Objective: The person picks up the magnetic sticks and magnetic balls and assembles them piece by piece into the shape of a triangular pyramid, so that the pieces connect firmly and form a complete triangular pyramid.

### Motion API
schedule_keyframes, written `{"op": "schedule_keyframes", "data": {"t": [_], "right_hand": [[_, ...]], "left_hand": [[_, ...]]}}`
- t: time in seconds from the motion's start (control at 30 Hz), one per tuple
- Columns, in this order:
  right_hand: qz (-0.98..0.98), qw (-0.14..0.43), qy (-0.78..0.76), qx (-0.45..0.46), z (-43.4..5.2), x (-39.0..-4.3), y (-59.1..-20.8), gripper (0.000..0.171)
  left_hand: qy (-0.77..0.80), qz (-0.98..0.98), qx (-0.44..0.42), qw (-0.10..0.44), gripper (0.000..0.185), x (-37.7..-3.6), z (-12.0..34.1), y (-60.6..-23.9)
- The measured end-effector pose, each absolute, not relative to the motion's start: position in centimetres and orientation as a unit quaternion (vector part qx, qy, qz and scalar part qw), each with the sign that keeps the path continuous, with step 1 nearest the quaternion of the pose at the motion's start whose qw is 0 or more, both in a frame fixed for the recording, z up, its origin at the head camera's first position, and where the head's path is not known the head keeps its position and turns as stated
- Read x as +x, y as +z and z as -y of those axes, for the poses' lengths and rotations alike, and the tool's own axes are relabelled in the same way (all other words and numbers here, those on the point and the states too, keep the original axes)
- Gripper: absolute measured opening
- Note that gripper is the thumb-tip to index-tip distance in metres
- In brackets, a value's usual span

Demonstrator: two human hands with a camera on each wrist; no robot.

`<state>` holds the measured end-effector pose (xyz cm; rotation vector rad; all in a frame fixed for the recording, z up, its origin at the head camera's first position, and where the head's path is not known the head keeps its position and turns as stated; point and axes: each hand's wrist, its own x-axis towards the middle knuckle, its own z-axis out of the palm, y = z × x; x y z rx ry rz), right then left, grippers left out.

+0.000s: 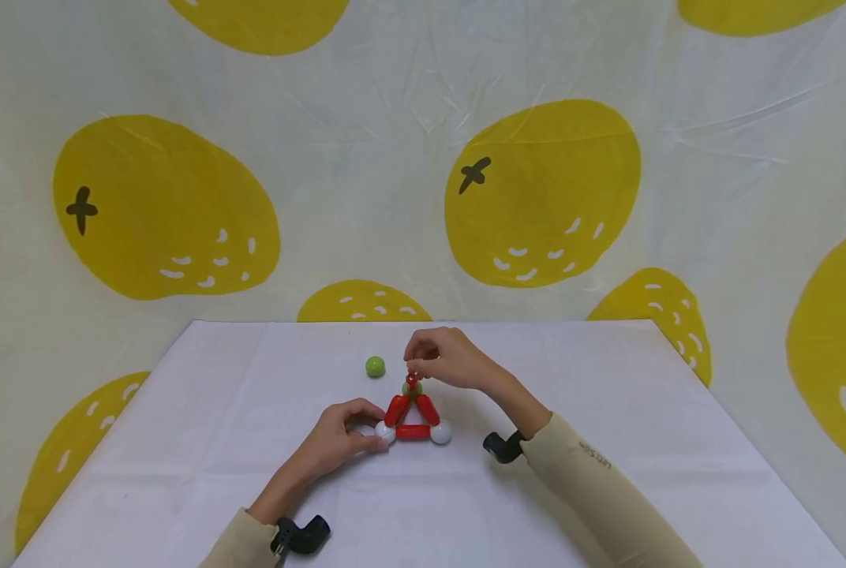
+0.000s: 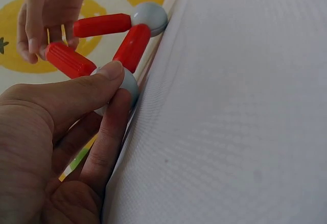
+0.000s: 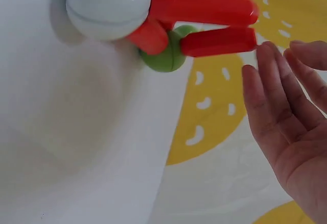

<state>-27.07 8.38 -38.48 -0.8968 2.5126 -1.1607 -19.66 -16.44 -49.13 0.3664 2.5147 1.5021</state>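
Red rods and balls form a three-cornered frame on the table. Its front corners are a left white ball [image 1: 385, 431] and a right white ball [image 1: 440, 431], joined by a red rod [image 1: 413, 432]; a green ball [image 3: 164, 55] makes the back corner. Rising from each ball is a red rod, such as the one [image 3: 219, 42] on the green ball. My left hand [image 2: 66, 112] pinches the left white ball between thumb and fingers. With fingers loosely bent, my right hand [image 1: 446, 356] is at the upper end of the green ball's rod, fingertips right beside it.
A loose green ball [image 1: 375, 367] lies behind the frame, to the left of my right hand. The white-covered table [image 1: 579, 505] reaches back to a hanging cloth [image 1: 366, 181] printed with yellow fruit. Each wrist wears a small black camera.
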Motion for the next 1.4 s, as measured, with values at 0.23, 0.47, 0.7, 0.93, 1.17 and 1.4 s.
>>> {"op": "schedule_keyframes", "data": {"t": [0.23,0.47,0.7,0.93,1.17,1.4], "right_hand": [[-0.852,0.141,-0.418,-0.281,-7.1,-29.5,-39.5,0.019],[-0.862,0.190,-0.371,-0.288,-5.7,-31.4,-41.7,0.032],[-0.868,0.217,-0.330,-0.301,-4.8,-31.8,-42.6,0.036],[-0.886,0.189,-0.332,-0.265,-4.8,-31.8,-42.8,0.025],[-0.887,0.188,-0.327,-0.266,-5.0,-31.8,-43.1,0.027],[-0.890,0.169,-0.333,-0.262,-5.2,-31.7,-43.5,0.021]], "left_hand": [[0.503,-0.850,0.127,0.093,0.033,-19.7,16.5,-49.2],[0.505,-0.848,0.132,0.094,0.032,-19.6,16.6,-49.2],[0.513,-0.843,0.133,0.096,0.032,-19.3,16.6,-49.2],[0.513,-0.842,0.137,0.091,0.032,-19.2,16.6,-49.1],[0.507,-0.847,0.134,0.086,0.033,-19.3,16.7,-49.2],[0.506,-0.848,0.133,0.085,0.033,-19.2,16.7,-49.1]]}}
